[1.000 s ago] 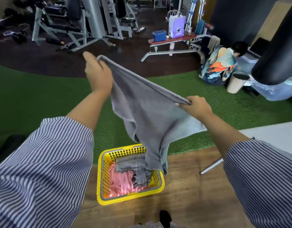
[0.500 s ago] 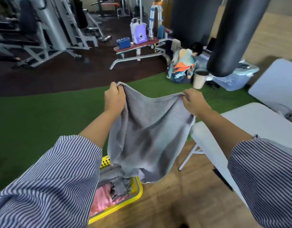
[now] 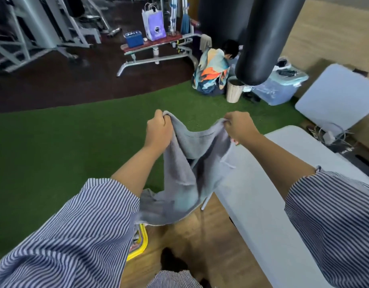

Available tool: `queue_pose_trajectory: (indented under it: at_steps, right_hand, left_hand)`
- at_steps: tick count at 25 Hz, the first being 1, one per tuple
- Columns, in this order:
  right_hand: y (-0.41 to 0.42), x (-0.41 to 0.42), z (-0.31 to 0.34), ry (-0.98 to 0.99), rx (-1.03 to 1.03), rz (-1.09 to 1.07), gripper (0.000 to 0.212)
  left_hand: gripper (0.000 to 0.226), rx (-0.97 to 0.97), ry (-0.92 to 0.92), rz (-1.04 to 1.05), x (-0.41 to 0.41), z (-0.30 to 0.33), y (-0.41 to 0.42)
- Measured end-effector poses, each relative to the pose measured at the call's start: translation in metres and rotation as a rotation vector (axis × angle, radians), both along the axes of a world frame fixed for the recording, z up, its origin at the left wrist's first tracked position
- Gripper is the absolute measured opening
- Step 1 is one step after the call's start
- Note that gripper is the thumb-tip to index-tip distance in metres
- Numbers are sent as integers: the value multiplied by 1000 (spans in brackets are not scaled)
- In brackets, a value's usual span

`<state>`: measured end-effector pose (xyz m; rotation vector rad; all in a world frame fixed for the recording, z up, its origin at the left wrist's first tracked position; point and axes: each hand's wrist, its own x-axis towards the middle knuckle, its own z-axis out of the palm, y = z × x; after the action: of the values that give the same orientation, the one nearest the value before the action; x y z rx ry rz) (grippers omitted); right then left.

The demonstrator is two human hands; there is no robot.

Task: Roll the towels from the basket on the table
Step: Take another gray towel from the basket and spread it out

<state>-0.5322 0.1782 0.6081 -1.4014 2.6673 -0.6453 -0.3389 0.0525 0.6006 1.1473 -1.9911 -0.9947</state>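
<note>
L hand [image 3: 158, 129] & R hand [image 3: 239, 126] each grip a top corner of grey towel [image 3: 183, 183]; it hangs slack beside desk [image 3: 268, 204], above basket [image 3: 141, 242].

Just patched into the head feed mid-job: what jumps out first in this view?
Dead centre, the left hand and right hand each grip a top corner of a grey towel that hangs slack between them, above the floor. The white table lies just to the right, under the right forearm. A black punching bag hangs at upper right, and a corner of the yellow basket peeks out below the left sleeve.
</note>
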Motion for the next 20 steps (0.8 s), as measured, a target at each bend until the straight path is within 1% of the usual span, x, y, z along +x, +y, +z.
queue_pose_trajectory:
  at_steps: [3,4,6,8,11,14,16,20]
  right_hand:
    - [-22,-26,-6,-294,4,-116,24]
    - [-33,-37,-8,-352,18,-151,27]
    - [-58,-63,-11,-359,36,-233,36]
    - [-85,-96,-16,-392,-31,-308,31]
    - [-139,-158,-24,-338,-27,-367,32]
    - [-192,-218,-30,-236,43,-349,29]
    - [-219,-250,-31,-194,52,-357,29]
    - [-255,-307,1,-60,12,-373,31]
  left_hand:
    - [23,40,-17,28,-17,-11,-26]
    - [22,57,-16,38,-26,-15,-39]
    - [21,72,-22,53,-46,-17,-68]
    - [20,82,-16,66,-65,-16,-98]
    - [21,107,3,101,-100,-20,-155]
    - [28,121,-5,119,-137,-25,-212]
    - [29,109,-29,108,-158,-25,-239]
    - [23,16,-46,60,-201,-10,-272]
